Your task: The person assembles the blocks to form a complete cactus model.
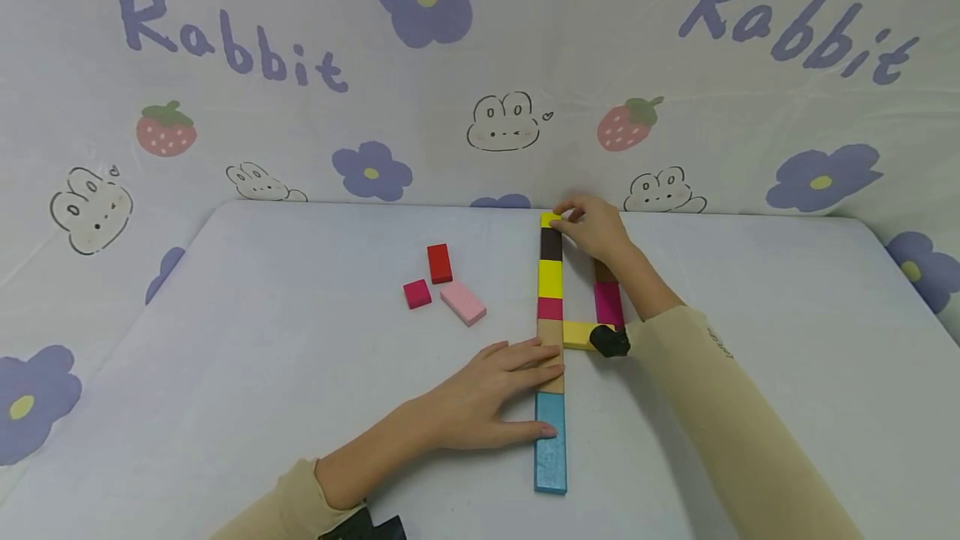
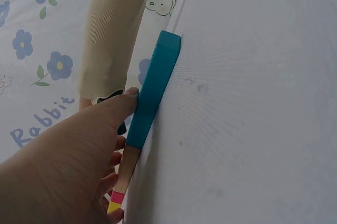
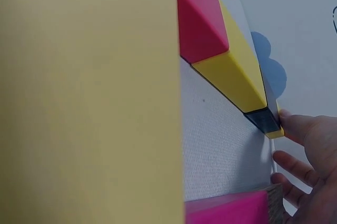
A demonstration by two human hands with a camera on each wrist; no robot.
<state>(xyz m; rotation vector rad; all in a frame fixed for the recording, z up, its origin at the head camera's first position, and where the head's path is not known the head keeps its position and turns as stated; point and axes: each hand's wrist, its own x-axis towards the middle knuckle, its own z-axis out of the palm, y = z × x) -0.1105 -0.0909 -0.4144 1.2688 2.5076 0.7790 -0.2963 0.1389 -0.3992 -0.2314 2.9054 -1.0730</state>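
Observation:
A straight row of coloured blocks runs away across the table in the head view. At its near end lies a long blue block [image 1: 551,465], with a wooden block [image 1: 551,330] beyond it. My left hand [image 1: 487,398] rests on the row, its fingers spread over the wooden part and its thumb on the blue block. Farther up come a pink-red block [image 1: 550,308], a yellow block [image 1: 551,279] and a black block [image 1: 551,244]. At the far end my right hand [image 1: 596,227] pinches a small yellow block [image 1: 550,221], which touches the black one.
Right of the row, a yellow block [image 1: 576,335] joins it sideways, with a magenta block [image 1: 608,304] and a brown block [image 1: 604,272] beyond. A red block [image 1: 439,263], a crimson cube [image 1: 417,294] and a light pink block [image 1: 463,303] lie loose at left.

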